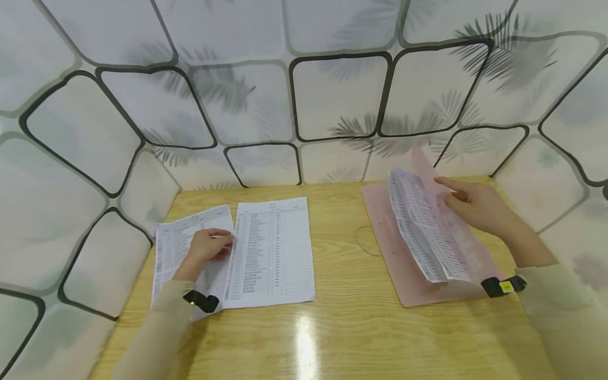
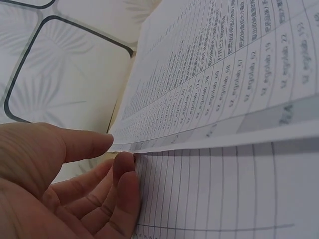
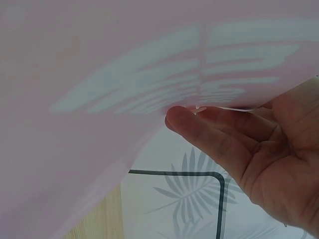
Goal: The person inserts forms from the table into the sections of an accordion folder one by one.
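Two printed sheets lie side by side on the wooden table (image 1: 351, 327). My left hand (image 1: 209, 245) rests on the left sheet (image 1: 173, 248), at the near edge of the right sheet (image 1: 273, 253). In the left wrist view my left hand (image 2: 115, 151) pinches the raised edge of a printed sheet (image 2: 209, 74) over a lined sheet (image 2: 224, 189). A pink folder (image 1: 394, 248) lies open at the right. My right hand (image 1: 456, 192) holds up its translucent cover and a stack of printed sheets (image 1: 420, 227). In the right wrist view my right hand (image 3: 192, 113) grips the pink cover (image 3: 124, 74).
White wall panels with black borders and leaf prints (image 1: 339, 97) close in the table on three sides. A thin dark loop, maybe a hair tie or mark (image 1: 366, 240), lies on the wood between the sheets and the folder. A glare spot (image 1: 306, 343) sits near the front.
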`<state>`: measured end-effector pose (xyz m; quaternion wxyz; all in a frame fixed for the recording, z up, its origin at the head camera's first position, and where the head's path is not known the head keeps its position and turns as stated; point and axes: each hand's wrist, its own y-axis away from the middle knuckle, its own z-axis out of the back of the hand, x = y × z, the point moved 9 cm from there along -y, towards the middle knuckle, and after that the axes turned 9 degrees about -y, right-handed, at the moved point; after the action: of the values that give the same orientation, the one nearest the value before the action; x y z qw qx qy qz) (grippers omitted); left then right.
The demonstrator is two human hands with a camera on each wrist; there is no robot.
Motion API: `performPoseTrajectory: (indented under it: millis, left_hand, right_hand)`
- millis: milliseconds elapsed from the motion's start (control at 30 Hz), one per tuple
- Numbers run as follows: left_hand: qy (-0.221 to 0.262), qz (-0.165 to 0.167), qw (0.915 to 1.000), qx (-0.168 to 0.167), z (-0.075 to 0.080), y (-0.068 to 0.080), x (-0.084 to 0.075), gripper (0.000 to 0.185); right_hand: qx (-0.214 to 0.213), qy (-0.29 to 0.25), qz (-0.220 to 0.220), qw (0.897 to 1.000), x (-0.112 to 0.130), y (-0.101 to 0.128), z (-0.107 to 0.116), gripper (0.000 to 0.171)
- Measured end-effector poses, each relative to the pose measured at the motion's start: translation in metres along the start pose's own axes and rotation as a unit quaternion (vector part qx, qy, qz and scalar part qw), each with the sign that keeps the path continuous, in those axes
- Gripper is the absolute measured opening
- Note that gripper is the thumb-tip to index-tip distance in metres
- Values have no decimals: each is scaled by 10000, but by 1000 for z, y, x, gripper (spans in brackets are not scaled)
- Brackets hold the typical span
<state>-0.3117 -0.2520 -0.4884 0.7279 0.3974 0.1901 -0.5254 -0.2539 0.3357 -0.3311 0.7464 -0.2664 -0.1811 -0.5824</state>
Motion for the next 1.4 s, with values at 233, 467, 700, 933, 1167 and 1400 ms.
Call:
performPoseTrajectory:
  millis: [233,467,700,933,1167,1400]
  left_hand:
    - [-290,45,9995,-64,-3,-1,1,40]
    - [-647,3,9978,-170,-5,-1,-2,33]
    - [-941,-154,9951,-279,-4,-3,-4,33]
    - [-1075,-249,9932,-357,-6,-5,-5,32]
    - [-1071,-456,9925,-378,-7,-6,-9,31]
    - [-632,-463,9962,-381,-7,0,-16,29]
  right_hand:
    - [16,37,-63,10000,-1,-2,-1,45]
    - [34,9,-129,9999,-1,-2,-1,46]
    - [104,-45,-177,9998,0,-1,-1,47]
    - [80,-58,-205,9997,1,-2,0,47]
    - [66,-40,-201,9998,1,-2,0,46]
    - [45,40,-213,9998,-3,-4,-1,46]
